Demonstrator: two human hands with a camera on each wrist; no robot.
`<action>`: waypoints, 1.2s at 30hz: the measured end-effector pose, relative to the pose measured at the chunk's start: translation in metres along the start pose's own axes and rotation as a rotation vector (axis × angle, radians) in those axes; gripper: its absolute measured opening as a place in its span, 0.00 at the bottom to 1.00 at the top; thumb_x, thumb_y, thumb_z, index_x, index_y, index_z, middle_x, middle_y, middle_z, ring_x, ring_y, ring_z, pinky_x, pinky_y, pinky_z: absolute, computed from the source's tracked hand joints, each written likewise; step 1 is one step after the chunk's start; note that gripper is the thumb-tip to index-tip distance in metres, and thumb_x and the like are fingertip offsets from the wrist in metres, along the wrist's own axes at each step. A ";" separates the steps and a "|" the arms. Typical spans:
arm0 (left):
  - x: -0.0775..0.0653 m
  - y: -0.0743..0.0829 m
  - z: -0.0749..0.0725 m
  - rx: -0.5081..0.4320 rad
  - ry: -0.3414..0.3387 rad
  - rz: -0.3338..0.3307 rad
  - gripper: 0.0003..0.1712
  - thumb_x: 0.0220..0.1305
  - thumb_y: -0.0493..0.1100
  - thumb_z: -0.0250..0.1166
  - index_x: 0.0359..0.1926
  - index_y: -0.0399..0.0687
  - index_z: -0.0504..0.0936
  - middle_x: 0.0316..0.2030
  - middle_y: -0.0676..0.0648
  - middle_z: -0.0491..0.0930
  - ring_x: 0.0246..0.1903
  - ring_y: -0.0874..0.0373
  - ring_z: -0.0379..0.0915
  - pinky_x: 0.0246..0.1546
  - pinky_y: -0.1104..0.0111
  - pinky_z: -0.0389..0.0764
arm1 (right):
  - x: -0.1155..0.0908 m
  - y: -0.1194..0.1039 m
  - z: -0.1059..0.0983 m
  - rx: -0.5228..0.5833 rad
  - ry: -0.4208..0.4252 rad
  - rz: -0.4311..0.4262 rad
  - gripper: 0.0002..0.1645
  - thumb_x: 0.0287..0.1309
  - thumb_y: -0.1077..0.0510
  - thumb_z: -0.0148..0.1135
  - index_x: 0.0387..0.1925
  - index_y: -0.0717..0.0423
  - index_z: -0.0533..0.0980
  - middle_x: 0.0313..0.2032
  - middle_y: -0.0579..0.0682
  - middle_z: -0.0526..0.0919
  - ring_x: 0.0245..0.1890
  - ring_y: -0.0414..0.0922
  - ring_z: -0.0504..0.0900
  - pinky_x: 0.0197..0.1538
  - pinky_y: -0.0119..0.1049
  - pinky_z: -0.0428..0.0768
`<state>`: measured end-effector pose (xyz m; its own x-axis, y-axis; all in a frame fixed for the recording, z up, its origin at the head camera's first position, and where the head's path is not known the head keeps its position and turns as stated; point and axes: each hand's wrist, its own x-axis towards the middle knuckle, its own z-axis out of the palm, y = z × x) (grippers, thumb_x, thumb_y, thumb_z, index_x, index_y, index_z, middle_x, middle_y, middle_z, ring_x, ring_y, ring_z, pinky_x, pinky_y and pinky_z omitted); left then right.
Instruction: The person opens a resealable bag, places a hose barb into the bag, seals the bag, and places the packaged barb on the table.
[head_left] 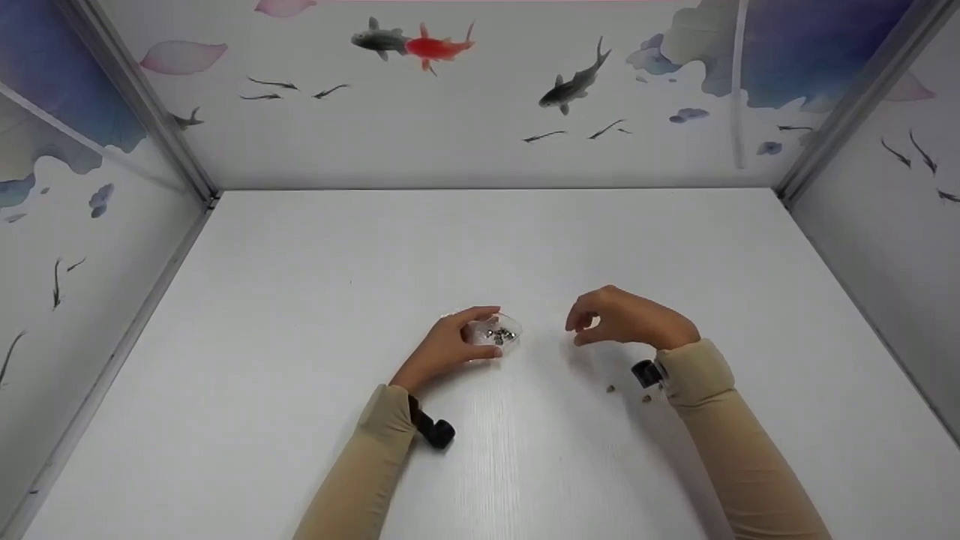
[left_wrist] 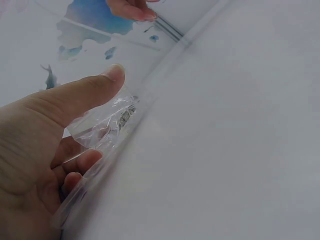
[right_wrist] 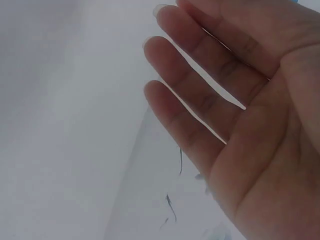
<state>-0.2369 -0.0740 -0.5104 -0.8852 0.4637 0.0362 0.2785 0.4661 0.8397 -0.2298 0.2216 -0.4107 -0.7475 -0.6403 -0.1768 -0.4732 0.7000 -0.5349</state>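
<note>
My left hand (head_left: pixel 444 343) grips a small clear plastic container (head_left: pixel 511 322) on the white table, thumb on the near side and fingers on the far side. Several small shiny metal pieces (head_left: pixel 499 337) lie inside it. In the left wrist view, the thumb and curled fingers are around the crinkled, see-through plastic (left_wrist: pixel 107 122). To the right of the container, my right hand (head_left: pixel 626 319) hovers above the table with loosely bent fingers. A gap shows between its thumb and fingers, and I see nothing held there. The right wrist view shows its fingers (right_wrist: pixel 200 100) slightly spread; the thumb is out of sight.
Small brownish pieces (head_left: pixel 646 398) lie on the table (head_left: pixel 525 465) below my right wrist, one partly hidden by the wrist camera (head_left: pixel 646 373). Panels printed with fish stand at the back (head_left: pixel 480 135) and along both sides.
</note>
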 end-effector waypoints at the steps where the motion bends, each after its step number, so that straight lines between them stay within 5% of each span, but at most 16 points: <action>1: 0.000 0.000 0.000 -0.003 0.001 -0.002 0.39 0.51 0.56 0.74 0.65 0.61 0.72 0.53 0.53 0.78 0.38 0.58 0.64 0.42 0.65 0.66 | -0.002 0.002 0.000 0.004 0.001 -0.001 0.12 0.53 0.61 0.69 0.41 0.58 0.83 0.40 0.51 0.85 0.42 0.44 0.79 0.47 0.40 0.78; 8: -0.001 0.000 0.000 -0.013 0.004 -0.013 0.39 0.50 0.56 0.74 0.64 0.64 0.73 0.61 0.54 0.74 0.47 0.59 0.66 0.52 0.63 0.67 | -0.016 0.017 0.005 0.002 -0.005 -0.001 0.10 0.53 0.60 0.70 0.40 0.55 0.83 0.39 0.48 0.85 0.42 0.43 0.80 0.47 0.39 0.78; 15: 0.000 -0.002 0.000 -0.012 -0.012 0.016 0.39 0.51 0.57 0.73 0.65 0.60 0.72 0.53 0.53 0.78 0.35 0.59 0.62 0.42 0.66 0.65 | -0.030 0.024 0.011 0.056 -0.043 0.029 0.10 0.53 0.58 0.70 0.39 0.50 0.83 0.39 0.42 0.84 0.44 0.44 0.78 0.47 0.37 0.77; 21: 0.000 -0.002 0.000 -0.006 -0.004 0.020 0.40 0.51 0.57 0.74 0.65 0.59 0.72 0.51 0.53 0.79 0.34 0.60 0.62 0.41 0.66 0.65 | -0.038 0.029 0.016 0.060 -0.094 0.027 0.09 0.52 0.58 0.70 0.38 0.47 0.83 0.39 0.41 0.84 0.44 0.43 0.78 0.47 0.37 0.77; 30: 0.001 -0.002 0.000 0.003 0.001 0.010 0.39 0.50 0.57 0.74 0.65 0.61 0.72 0.61 0.53 0.75 0.50 0.59 0.68 0.57 0.60 0.66 | -0.046 0.031 0.022 0.040 -0.120 0.113 0.09 0.49 0.57 0.73 0.34 0.41 0.83 0.36 0.37 0.83 0.43 0.41 0.75 0.46 0.37 0.75; 36: 0.001 -0.001 0.000 -0.001 -0.004 0.012 0.40 0.51 0.56 0.74 0.65 0.59 0.72 0.62 0.53 0.74 0.51 0.57 0.69 0.58 0.59 0.67 | -0.045 0.028 0.024 0.052 -0.155 0.145 0.09 0.48 0.59 0.73 0.33 0.45 0.83 0.36 0.39 0.83 0.37 0.39 0.77 0.42 0.35 0.77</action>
<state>-0.2381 -0.0744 -0.5110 -0.8801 0.4726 0.0445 0.2890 0.4593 0.8400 -0.1978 0.2621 -0.4377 -0.7233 -0.5777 -0.3783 -0.3378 0.7738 -0.5358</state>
